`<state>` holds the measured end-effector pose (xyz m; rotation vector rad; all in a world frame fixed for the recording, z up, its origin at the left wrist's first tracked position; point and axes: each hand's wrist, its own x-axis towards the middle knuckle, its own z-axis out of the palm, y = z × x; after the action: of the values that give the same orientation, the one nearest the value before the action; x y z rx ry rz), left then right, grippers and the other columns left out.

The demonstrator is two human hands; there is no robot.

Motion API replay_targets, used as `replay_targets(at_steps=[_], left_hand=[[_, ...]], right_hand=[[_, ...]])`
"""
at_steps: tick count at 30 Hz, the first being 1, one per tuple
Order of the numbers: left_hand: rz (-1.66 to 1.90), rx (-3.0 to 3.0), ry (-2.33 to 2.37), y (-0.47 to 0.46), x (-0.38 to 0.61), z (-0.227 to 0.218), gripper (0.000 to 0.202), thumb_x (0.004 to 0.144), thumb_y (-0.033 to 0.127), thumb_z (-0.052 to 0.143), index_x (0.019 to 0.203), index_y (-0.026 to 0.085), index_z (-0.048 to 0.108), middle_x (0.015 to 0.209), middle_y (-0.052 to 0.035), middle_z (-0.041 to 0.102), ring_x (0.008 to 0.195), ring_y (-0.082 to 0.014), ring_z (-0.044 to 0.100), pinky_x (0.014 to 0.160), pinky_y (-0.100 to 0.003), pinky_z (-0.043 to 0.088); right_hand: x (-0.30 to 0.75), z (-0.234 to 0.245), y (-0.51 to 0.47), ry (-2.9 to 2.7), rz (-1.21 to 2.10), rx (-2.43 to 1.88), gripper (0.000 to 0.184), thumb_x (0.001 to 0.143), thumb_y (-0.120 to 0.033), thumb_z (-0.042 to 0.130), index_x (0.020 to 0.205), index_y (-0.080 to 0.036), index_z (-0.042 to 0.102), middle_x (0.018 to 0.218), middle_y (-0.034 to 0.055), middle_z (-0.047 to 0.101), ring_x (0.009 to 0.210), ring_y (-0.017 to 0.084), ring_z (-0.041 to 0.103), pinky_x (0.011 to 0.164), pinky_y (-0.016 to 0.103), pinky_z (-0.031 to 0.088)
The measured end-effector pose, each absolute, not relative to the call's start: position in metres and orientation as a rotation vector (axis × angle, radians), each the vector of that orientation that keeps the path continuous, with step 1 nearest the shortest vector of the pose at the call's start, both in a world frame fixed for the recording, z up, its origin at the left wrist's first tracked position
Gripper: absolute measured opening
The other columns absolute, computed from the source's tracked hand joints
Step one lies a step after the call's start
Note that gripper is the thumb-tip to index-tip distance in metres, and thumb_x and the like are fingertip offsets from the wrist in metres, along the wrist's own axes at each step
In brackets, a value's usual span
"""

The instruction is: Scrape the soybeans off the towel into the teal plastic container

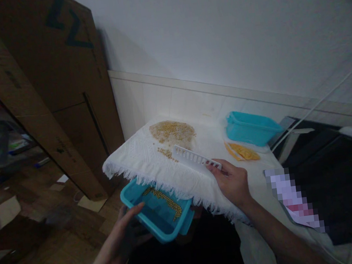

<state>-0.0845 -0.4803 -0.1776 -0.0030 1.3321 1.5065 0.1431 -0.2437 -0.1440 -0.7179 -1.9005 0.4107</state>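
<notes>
"Along the back stands a pale wall, and on the left is a tall cardboard box. What follows, by size?"

"Next is the cloth-covered surface, with a white fringe hanging at its near side. On its right part, close to the wall, sits a second tub. Lower down, partly beneath the fringe, is the blue tub."

"And how are the two hands?"

"The left hand grips the blue tub at its left rim; not all its fingers are visible to me. The right hand is closed around one end of a white slotted strip. In front of the second tub lies a yellow packet."

"Where are the beans, then?"

"Most lie in a bean pile at the back of the surface. Some loose beans are just beside the strip's free end; whether they touch it, I cannot tell. Other beans are already inside the blue tub."

"Which step is it, in your opinion?"

"I judge it is drawing beans over the near edge into the tub, only partly done. The next move probably calls for the strip set low behind the loose beans, with the tub steady under the fringe."
</notes>
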Motion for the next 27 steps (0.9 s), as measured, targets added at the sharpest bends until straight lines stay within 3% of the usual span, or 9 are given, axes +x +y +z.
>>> replay_targets(at_steps=[4,8,11,14,18,20,24,27], left_hand=[[1.504,-0.027,1.334,-0.481,-0.086,-0.172,0.082,0.089,0.042,0.093,0.156,0.035,0.049,0.137,-0.0167,0.079,0.118,-0.0421,0.084,0.101,-0.061,0.067],[1.467,-0.085,1.337,-0.483,-0.090,-0.163,0.097,0.081,0.039,0.101,0.163,0.035,0.049,0.142,-0.0195,0.079,0.126,-0.0458,0.081,0.103,-0.063,0.066],[1.467,-0.091,1.338,-0.485,-0.091,-0.160,0.097,0.081,0.039,0.102,0.164,0.035,0.051,0.145,-0.0204,0.079,0.128,-0.0474,0.080,0.101,-0.064,0.067],[1.479,-0.093,1.334,-0.485,-0.090,-0.159,0.085,0.089,0.038,0.096,0.163,0.032,0.056,0.146,-0.0184,0.078,0.128,-0.0440,0.079,0.099,-0.061,0.067],[1.487,-0.071,1.319,-0.487,-0.091,-0.160,0.049,0.105,0.040,0.079,0.149,0.023,0.069,0.150,-0.0141,0.073,0.125,-0.0321,0.076,0.102,-0.056,0.067],[1.494,-0.057,1.311,-0.487,-0.091,-0.162,0.045,0.107,0.042,0.077,0.146,0.022,0.071,0.150,-0.0133,0.072,0.124,-0.0306,0.075,0.102,-0.055,0.067],[1.496,-0.047,1.325,-0.485,-0.093,-0.173,0.065,0.099,0.038,0.086,0.157,0.028,0.058,0.148,-0.0166,0.075,0.120,-0.0357,0.080,0.098,-0.055,0.068],[1.498,-0.037,1.348,-0.484,-0.094,-0.183,0.087,0.091,0.045,0.093,0.164,0.033,0.047,0.151,-0.0191,0.074,0.120,-0.0406,0.082,0.097,-0.057,0.068]], right_hand=[[0.139,-0.144,-0.243,-1.904,0.440,-0.733,0.029,0.101,-0.046,0.074,0.100,-0.022,0.091,0.081,0.0043,0.088,0.062,0.021,0.082,0.061,0.027,0.064],[0.136,-0.143,-0.242,-1.908,0.458,-0.721,0.027,0.100,-0.044,0.076,0.099,-0.022,0.091,0.078,0.0037,0.087,0.059,0.021,0.080,0.058,0.026,0.062],[0.134,-0.141,-0.241,-1.914,0.484,-0.696,0.024,0.099,-0.041,0.077,0.099,-0.022,0.091,0.078,0.0036,0.087,0.059,0.020,0.080,0.057,0.025,0.061],[0.132,-0.139,-0.243,-1.924,0.506,-0.677,0.024,0.099,-0.041,0.078,0.097,-0.021,0.091,0.078,0.0034,0.087,0.059,0.020,0.080,0.057,0.025,0.061],[0.131,-0.136,-0.250,-1.937,0.516,-0.629,0.022,0.101,-0.040,0.078,0.097,-0.022,0.091,0.080,0.0030,0.088,0.062,0.020,0.083,0.060,0.024,0.064],[0.131,-0.134,-0.255,-1.941,0.513,-0.600,0.020,0.101,-0.037,0.078,0.097,-0.022,0.091,0.081,0.0030,0.089,0.063,0.020,0.084,0.061,0.023,0.065],[0.133,-0.130,-0.265,-1.980,0.491,-0.528,0.017,0.101,-0.030,0.077,0.097,-0.022,0.091,0.083,0.0029,0.089,0.063,0.019,0.084,0.062,0.022,0.065],[0.134,-0.126,-0.274,-2.017,0.468,-0.480,0.017,0.102,-0.027,0.075,0.095,-0.024,0.091,0.084,0.0029,0.090,0.063,0.019,0.084,0.061,0.021,0.064]])
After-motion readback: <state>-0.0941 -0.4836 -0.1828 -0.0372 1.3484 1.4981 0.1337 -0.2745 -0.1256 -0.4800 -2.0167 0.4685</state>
